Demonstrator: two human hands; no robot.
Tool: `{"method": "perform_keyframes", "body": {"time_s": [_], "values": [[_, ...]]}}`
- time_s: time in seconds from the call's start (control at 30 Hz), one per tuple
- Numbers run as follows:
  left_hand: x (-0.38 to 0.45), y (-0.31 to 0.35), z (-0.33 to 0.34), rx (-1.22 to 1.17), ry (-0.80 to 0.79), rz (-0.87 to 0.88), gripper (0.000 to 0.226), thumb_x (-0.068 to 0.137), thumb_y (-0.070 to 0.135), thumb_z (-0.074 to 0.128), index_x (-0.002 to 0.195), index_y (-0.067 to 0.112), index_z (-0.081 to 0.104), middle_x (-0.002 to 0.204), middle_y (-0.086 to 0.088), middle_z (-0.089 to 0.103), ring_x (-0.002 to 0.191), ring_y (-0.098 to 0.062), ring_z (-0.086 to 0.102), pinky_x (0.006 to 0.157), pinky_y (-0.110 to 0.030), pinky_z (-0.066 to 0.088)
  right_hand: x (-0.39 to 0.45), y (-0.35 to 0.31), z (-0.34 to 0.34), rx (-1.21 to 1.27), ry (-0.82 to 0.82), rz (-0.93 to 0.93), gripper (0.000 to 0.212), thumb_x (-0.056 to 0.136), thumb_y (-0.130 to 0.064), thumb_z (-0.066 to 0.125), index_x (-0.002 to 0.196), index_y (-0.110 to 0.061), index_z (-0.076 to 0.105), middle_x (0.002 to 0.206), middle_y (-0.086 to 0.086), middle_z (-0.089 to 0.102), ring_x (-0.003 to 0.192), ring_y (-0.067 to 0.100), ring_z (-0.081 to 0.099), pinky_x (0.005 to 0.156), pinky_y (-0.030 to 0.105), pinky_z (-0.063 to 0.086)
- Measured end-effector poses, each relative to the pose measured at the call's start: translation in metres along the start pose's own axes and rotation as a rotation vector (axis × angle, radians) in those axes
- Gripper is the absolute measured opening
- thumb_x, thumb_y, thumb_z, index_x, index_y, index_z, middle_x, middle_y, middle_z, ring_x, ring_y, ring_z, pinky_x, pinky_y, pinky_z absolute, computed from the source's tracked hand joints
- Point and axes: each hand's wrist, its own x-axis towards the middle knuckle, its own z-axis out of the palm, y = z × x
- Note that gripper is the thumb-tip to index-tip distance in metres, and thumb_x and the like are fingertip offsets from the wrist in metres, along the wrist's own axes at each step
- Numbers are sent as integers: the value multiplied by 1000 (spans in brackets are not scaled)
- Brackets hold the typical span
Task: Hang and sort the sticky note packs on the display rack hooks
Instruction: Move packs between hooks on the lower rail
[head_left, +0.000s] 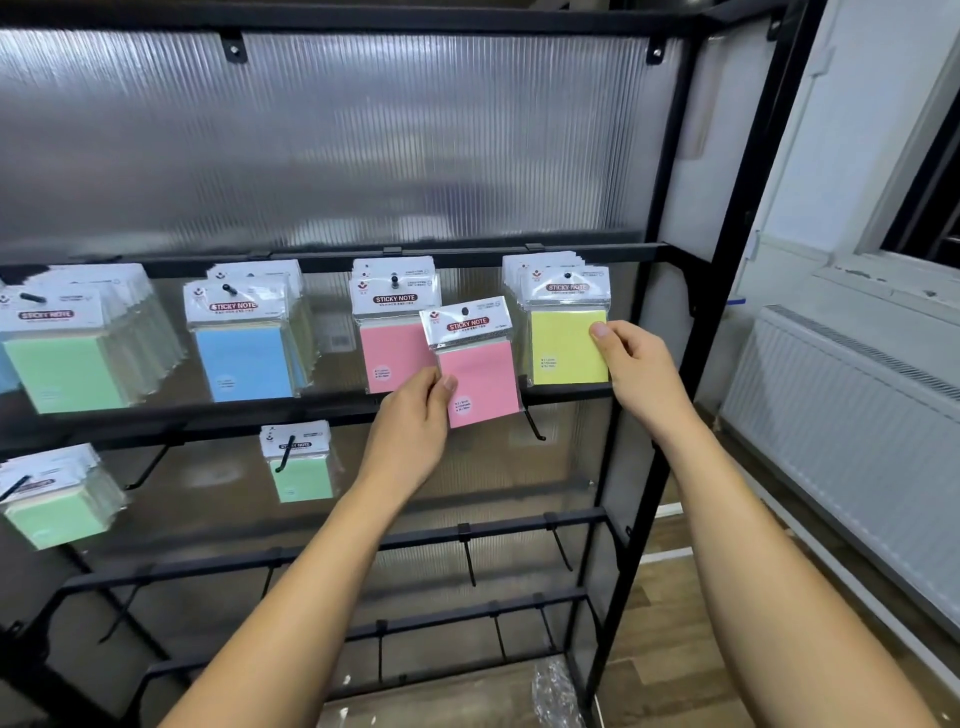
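Note:
My left hand (415, 415) pinches the lower left corner of a pink sticky note pack (475, 364), held loose in front of the rack between two hooks. Just left of it, more pink packs (387, 332) hang on a hook. My right hand (631, 364) grips the right edge of the yellow packs (563, 345) that hang on the rightmost hook of the same row. Farther left in that row hang blue packs (244, 353) and green packs (62, 358). The row below carries green packs (298, 462) in the middle and another green bunch (52, 499) at the left.
The black display rack (670, 415) has a ribbed translucent back panel and several bare hooks (535, 426) on the lower rows. A white radiator (841, 431) and a window sill stand to the right. Crumpled clear plastic (553, 696) lies on the wooden floor.

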Motion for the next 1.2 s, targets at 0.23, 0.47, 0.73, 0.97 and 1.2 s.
{"method": "perform_keyframes", "body": {"time_s": [0.23,0.47,0.73,0.97,1.2], "values": [[-3,-4,0,16,-2,-19,32,104,26,43,73,17,46,66,1,55,63,-16,50,58,-35,36,3,3,1,11,-2,28,47,104,-38,46,88,5,56,74,3,43,67,13,37,63,31,29],[-7,-10,-4,13,-11,-13,30,104,27,43,82,9,52,73,-4,61,71,-22,56,64,-39,43,4,3,5,14,5,63,48,104,-39,46,76,1,46,72,5,34,64,12,32,58,29,24],[-18,-17,-11,-9,-34,-39,28,104,29,42,93,10,59,87,-1,67,81,-19,61,73,-40,49,-25,24,27,-136,-55,188,45,102,-42,49,68,-18,66,65,-7,65,65,6,56,62,28,37],[-34,-28,-29,-58,-76,-66,26,105,31,42,98,14,60,90,4,67,84,-13,61,73,-34,47,-70,4,77,-80,-249,117,35,100,-47,50,82,-23,69,76,-10,70,67,3,54,68,25,41],[-42,-36,-51,-76,-82,-73,23,104,32,42,95,19,59,80,13,63,70,6,55,59,-12,37,-81,-33,119,-55,-244,-63,37,99,-46,52,79,-16,59,66,-8,53,60,4,44,57,17,33]]}}
